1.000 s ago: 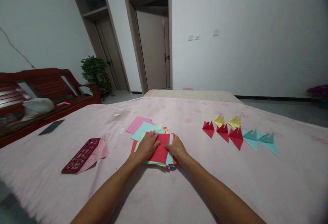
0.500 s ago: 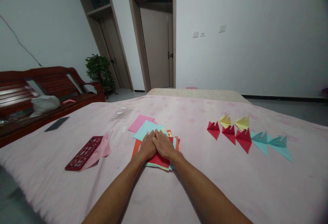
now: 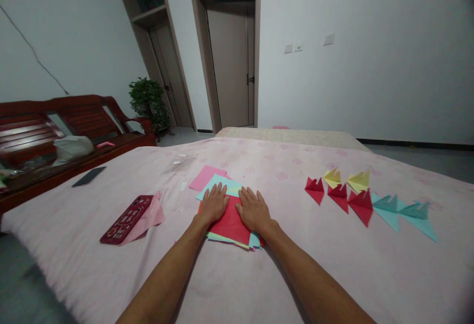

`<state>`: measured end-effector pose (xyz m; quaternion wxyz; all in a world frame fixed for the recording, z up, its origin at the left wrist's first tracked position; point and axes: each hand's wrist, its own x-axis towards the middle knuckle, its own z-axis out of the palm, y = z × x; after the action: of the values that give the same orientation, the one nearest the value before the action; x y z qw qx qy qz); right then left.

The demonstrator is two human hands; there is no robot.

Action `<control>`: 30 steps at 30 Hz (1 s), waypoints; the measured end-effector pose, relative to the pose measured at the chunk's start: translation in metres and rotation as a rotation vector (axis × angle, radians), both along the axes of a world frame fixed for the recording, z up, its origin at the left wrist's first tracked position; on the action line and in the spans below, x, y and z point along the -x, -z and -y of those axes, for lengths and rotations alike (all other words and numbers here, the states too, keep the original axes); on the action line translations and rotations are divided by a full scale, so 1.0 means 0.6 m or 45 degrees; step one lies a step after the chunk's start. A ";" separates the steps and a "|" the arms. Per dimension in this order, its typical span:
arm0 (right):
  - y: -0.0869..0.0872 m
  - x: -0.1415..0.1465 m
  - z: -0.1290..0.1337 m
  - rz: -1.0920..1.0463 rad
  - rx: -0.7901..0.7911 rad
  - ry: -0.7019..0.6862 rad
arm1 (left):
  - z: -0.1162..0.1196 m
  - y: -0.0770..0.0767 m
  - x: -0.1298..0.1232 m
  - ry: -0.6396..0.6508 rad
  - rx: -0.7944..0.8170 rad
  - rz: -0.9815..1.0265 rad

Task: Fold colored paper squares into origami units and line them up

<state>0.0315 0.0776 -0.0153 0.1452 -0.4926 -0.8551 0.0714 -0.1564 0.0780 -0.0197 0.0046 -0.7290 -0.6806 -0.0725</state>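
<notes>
A red sheet of paper (image 3: 230,224) lies on top of a loose stack of coloured sheets, with light blue and yellow edges showing beneath it. My left hand (image 3: 215,204) rests flat on the left part of the red sheet, fingers stretched out. On its right part lies my right hand (image 3: 255,209), also flat with the fingers a little apart. Beyond my fingertips a light blue sheet (image 3: 209,185) sticks out, and past it lies a pink sheet (image 3: 206,177).
On the pink cloth (image 3: 296,274), to the right, stand folded red paper shapes (image 3: 361,205), yellow ones (image 3: 358,181) and light blue ones (image 3: 387,209). To the left lie a dark red phone case (image 3: 128,219) on pink material and a dark phone (image 3: 89,177). A wooden bench (image 3: 85,121) stands beyond.
My hands have moved apart from the middle of the stack, the left to the left and the right to the right. More of the red sheet shows between them. The view has shifted slightly.
</notes>
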 end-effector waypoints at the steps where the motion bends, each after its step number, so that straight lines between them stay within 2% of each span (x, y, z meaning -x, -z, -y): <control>1: 0.001 -0.006 0.001 0.008 -0.005 0.006 | -0.001 0.000 0.004 -0.022 -0.002 -0.001; 7: 0.007 -0.042 0.004 0.039 -0.021 0.059 | -0.006 0.002 0.026 -0.157 0.004 0.004; 11: -0.002 -0.069 0.001 0.040 0.123 0.078 | -0.003 -0.006 0.032 -0.164 0.019 0.007; 14: -0.020 -0.083 0.001 0.021 0.198 0.125 | 0.009 -0.028 0.030 -0.157 -0.023 0.003; 16: -0.040 -0.083 0.009 -0.005 0.173 0.182 | 0.024 -0.049 0.022 -0.147 -0.092 -0.006; 18: -0.063 -0.074 0.026 -0.055 0.063 0.217 | 0.042 -0.068 0.007 -0.106 -0.153 -0.018; 20: -0.084 -0.058 0.050 -0.112 -0.096 0.176 | 0.061 -0.075 -0.013 -0.008 -0.262 -0.041; 22: -0.096 -0.040 0.079 -0.140 -0.155 0.072 | 0.078 -0.068 -0.036 0.125 -0.286 -0.072; 24: -0.091 -0.028 0.103 -0.128 -0.097 -0.015 | 0.089 -0.049 -0.056 0.241 -0.200 -0.092; 27: -0.056 -0.022 0.122 -0.024 0.052 -0.091 | 0.095 -0.017 -0.070 0.317 -0.101 -0.153; 30: -0.018 -0.029 0.121 0.031 0.047 -0.096 | 0.086 0.001 -0.064 0.233 -0.122 -0.193</control>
<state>0.0488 0.0050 -0.0046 0.1229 -0.4635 -0.8733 0.0865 -0.1180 0.0263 -0.0205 0.0843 -0.7905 -0.6046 -0.0497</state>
